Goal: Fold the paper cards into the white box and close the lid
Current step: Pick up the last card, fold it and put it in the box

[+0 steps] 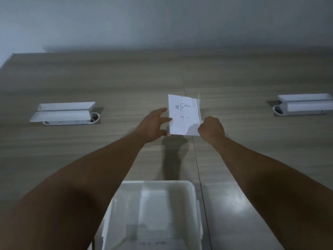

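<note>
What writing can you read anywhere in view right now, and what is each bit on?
Paper card, held between the left hand and right hand: dark handwritten marks, a few curls and dots, not readable as words.
White box: faint dark marks near the bottom edge of the view, too blurred to read.
Two white units set in the table, left and right: no text visible.
</note>
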The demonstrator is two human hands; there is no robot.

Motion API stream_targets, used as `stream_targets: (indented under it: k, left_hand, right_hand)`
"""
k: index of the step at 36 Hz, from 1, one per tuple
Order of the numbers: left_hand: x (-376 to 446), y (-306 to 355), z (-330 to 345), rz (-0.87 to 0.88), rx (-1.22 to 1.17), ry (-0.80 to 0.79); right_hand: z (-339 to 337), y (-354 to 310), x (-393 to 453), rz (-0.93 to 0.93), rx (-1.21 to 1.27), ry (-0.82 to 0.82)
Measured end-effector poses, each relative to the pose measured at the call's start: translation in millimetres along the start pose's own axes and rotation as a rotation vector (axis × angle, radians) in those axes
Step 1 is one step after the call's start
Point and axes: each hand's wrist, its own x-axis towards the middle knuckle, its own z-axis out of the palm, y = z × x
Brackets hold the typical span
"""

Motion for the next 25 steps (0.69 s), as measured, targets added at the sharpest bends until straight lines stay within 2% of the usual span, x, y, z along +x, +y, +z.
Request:
stream_targets:
  k: [4,7,12,25]
  left_hand:
    - [-21.0,1.3,-29.1,0.107,0.103,0.086]
    - [-36.1,7.4,-44.7,0.12,0.143,0.132]
    - [-68.8,18.5,-66.1,0.114,0.001,0.3]
    - [-144.4,16.6,-69.0,-0.05,-0.395,0.259]
  right_hand:
    - [-29.4,-3.8,-20.9,-0.073,-0.047,-0.032]
    - [-51.4,-10.1,-38.7,-0.125,-0.045,-0.128]
    - [-79.3,-27.0,-90.6,-0.123,0.098,-0.251]
    - [-54.0,-41.3,-177.1,0.054,0.532,-0.055]
